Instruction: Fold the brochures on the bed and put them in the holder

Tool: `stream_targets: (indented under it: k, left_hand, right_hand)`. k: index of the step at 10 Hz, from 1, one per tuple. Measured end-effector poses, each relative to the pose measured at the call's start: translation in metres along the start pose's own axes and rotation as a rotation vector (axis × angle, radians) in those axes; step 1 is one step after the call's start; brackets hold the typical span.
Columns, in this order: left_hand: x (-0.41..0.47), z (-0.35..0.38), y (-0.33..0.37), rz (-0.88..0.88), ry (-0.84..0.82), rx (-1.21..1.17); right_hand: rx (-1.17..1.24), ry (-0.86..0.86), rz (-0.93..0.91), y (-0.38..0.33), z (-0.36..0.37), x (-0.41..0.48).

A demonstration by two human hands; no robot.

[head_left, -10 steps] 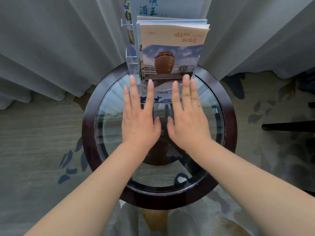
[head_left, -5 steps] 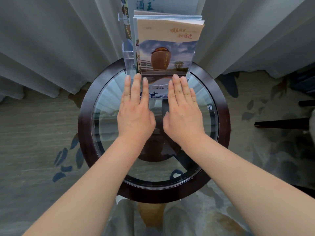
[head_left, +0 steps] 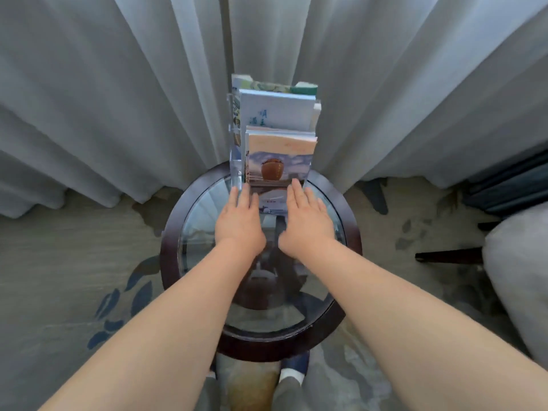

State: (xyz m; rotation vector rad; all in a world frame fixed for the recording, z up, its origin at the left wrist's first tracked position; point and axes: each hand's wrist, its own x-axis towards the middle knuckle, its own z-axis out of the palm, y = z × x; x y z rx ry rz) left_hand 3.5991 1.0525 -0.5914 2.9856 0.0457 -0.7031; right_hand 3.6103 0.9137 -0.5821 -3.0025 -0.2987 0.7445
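Glass table (head_left: 169, 250) under both palms. Left hand (head_left: 238, 221), right hand (head_left: 307, 223) flat, fingers straight, gripping nothing. They've slid forward since a second ago, fingertips now at foot of clear holder (head_left: 235, 161); contact unclear. Brochures (head_left: 280, 161) stand folded inside holder. Looks to me: placing finished, only squaring left.

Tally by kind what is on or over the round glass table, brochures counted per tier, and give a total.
Hands: 2, left hand and right hand.
Holders: 1, the clear holder.
Brochure tiers: 3, front tier, middle tier, back tier.
Total: 6.
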Motion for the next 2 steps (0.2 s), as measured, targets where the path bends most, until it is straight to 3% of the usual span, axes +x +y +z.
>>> stream_targets:
  k: [1, 2]
  left_hand:
    - [-0.024, -0.075, -0.018, -0.012, 0.026, 0.052]
    - [-0.056, -0.165, -0.026, -0.047, 0.159, 0.053]
  right_hand:
    - [-0.056, 0.082, 0.039, 0.011, -0.075, -0.026]
    - [0.038, 0.124, 0.023, 0.016, -0.162, -0.059]
